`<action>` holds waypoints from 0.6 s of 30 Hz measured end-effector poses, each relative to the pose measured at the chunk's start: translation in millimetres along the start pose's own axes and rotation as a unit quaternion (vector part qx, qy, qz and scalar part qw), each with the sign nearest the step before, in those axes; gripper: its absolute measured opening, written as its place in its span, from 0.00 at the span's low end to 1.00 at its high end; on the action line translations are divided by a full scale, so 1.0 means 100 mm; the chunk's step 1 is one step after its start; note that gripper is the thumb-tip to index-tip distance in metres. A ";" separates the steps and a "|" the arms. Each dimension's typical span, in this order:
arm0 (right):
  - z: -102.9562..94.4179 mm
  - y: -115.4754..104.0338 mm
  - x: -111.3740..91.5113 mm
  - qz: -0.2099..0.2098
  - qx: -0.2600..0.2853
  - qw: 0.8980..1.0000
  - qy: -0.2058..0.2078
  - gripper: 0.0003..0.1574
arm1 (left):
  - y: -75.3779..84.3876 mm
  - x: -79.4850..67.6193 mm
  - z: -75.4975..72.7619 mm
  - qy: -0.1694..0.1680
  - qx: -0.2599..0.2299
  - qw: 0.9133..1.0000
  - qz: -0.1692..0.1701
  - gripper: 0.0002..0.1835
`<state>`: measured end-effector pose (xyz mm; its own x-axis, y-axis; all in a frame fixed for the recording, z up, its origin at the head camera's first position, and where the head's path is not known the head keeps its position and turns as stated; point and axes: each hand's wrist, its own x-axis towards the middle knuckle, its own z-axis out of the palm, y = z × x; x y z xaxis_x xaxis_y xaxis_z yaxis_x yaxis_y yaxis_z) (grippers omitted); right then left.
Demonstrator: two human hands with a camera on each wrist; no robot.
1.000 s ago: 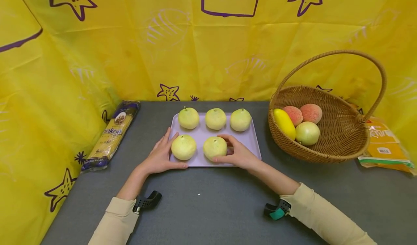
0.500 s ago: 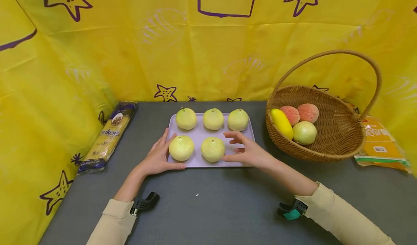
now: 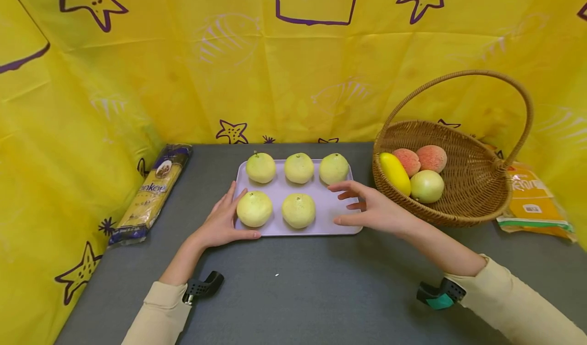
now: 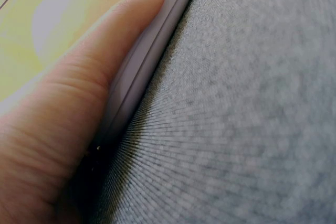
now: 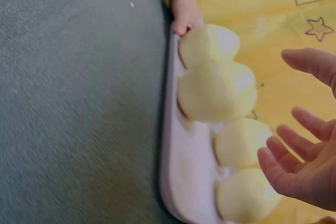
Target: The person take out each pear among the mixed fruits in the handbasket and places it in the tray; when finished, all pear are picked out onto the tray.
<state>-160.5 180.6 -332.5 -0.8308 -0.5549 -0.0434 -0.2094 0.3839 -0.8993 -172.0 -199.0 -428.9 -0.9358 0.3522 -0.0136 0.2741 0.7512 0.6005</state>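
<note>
A lilac tray (image 3: pixel 326 201) carries several round, pale yellow-green fruits. The back row runs across a left fruit (image 3: pixel 261 168), a middle fruit (image 3: pixel 299 168) and a right fruit (image 3: pixel 334 168); in front sit a left fruit (image 3: pixel 254 209) and a right fruit (image 3: pixel 298 211). My left hand (image 3: pixel 221 222) rests at the tray's front left corner, fingers spread along its left side. In the left wrist view its thumb (image 4: pixel 89 72) lies along the rim. Over the tray's right end hovers my right hand (image 3: pixel 373 210), fingers apart and holding nothing, also seen in the right wrist view.
To the right stands a wicker basket (image 3: pixel 477 187) with a tall handle, containing two peaches (image 3: pixel 432 159), a yellow elongated fruit (image 3: pixel 395 174) and a pale green round fruit (image 3: pixel 427 186). Behind it lies an orange packet (image 3: pixel 534 202). A pasta packet (image 3: pixel 153 192) lies at left.
My right hand has let go of the front right fruit and drawn back to the right, its fingers opening. The fruit stays on the tray. My left hand keeps its place at the tray corner.
</note>
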 end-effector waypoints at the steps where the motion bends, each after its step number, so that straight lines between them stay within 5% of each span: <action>1: -0.03 -0.01 -0.02 -0.003 -0.006 1.000 -0.001 0.39 | 0.00 0.00 0.00 0.000 0.000 1.000 0.000 0.66; 18: -0.66 -0.25 -0.22 -0.020 -0.071 0.997 -0.022 0.28 | -0.01 0.01 0.01 0.002 0.005 1.000 0.000 0.66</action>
<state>-171.0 232.1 -280.6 -0.7971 -0.6030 -0.0310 -0.3158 0.4602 -0.8298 -172.5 -198.7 -430.0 -0.9368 0.3498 -0.0114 0.2753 0.7566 0.5930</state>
